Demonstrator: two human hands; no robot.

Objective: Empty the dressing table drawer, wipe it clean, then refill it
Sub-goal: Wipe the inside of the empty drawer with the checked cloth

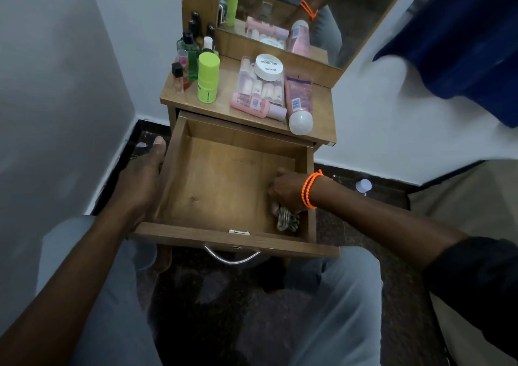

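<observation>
Drawer [224, 180]: wooden, pulled fully out of the dressing table [322, 107], floor showing bare apart from one corner. Left hand [140, 186] is gripping the drawer's left wall, thumb along the rim, steadying it. Right hand [286, 191] is pressing a crumpled cloth [287, 221], fingers curled round it, into the near right corner. The cloth is looking soft, light and easily bunched, best held wadded in the palm. The drawer is likely stiff and sliding on runners, best braced by a side wall. Bottles [208, 78] and tubes [298, 104] are standing and lying on the tabletop, awaiting return.
</observation>
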